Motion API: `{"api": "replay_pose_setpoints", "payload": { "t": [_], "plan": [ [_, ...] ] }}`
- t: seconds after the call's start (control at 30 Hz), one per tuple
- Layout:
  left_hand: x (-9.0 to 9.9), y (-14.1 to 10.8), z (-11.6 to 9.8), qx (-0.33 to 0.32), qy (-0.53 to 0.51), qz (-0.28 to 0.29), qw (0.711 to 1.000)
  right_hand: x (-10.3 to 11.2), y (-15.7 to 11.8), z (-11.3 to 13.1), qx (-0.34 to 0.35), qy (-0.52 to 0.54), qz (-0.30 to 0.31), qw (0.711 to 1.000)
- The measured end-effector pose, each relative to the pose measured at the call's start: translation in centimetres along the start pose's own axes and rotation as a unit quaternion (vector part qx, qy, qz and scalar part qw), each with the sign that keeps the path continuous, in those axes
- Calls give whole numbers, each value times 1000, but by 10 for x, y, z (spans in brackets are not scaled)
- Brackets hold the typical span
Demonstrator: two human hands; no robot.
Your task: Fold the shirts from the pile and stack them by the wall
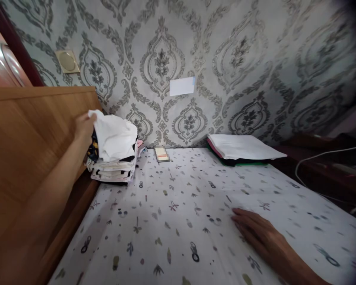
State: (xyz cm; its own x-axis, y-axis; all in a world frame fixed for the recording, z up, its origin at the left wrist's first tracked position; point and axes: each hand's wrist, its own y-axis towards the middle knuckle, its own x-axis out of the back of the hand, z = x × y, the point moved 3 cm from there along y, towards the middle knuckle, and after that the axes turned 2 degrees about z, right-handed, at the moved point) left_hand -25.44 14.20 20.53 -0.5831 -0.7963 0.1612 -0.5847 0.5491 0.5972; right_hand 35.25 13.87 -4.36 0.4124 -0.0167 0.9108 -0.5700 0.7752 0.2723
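My left hand (85,126) reaches to the far left and pinches the upper corner of a white garment (115,136). That garment lies on top of a stack of folded clothes (114,174) beside the wooden headboard, and its lifted corner stands above the pile. A dark piece with yellow spots shows beneath my left hand. My right hand (259,231) rests palm down on the patterned bedsheet (166,213), fingers stretched out and holding nothing.
A lower pile of folded cloth (243,147), white on top, lies at the back right. A small blurred packet (161,153) sits by the wall. The wooden headboard (41,130) borders the left. A white cable (323,153) runs at the right edge.
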Motion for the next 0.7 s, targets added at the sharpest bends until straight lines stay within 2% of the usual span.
{"api": "replay_pose_setpoints", "payload": {
  "t": [0.07,0.13,0.23,0.33,0.43,0.47,0.5,0.53,0.57,0.6,0.63,0.67,0.7],
  "plan": [
    [6,8,-13,1,-26,-29,999,2,12,10,5,4,-1,1000],
    [6,4,-22,1,-34,-25,999,5,29,29,26,15,-2,1000],
    [0,-15,-28,-7,-17,13,1000,4,54,66,71,53,16,996],
    [-2,-34,-37,-62,-18,18,998,-3,71,98,97,120,57,986],
    [0,-55,-60,-124,-56,-7,991,-10,85,124,87,199,89,972],
    [-1,-66,-70,-136,-71,5,988,-12,91,133,82,226,94,966],
    [-4,-79,-81,-141,-83,40,986,-14,98,145,81,254,93,959],
    [-10,-96,-92,-141,-92,104,980,-15,106,157,85,286,90,950],
    [-18,-117,-104,-139,-98,197,965,-15,113,171,95,321,79,939],
    [-28,-141,-114,-119,-94,332,931,-15,120,186,112,357,64,925],
    [-39,-168,-122,-97,-87,487,864,-15,126,199,129,391,48,910],
    [-46,-197,-127,-80,-83,648,753,-14,130,211,145,418,36,896],
    [-49,-221,-129,-62,-83,755,647,-14,131,222,157,437,35,885]
  ]
}}
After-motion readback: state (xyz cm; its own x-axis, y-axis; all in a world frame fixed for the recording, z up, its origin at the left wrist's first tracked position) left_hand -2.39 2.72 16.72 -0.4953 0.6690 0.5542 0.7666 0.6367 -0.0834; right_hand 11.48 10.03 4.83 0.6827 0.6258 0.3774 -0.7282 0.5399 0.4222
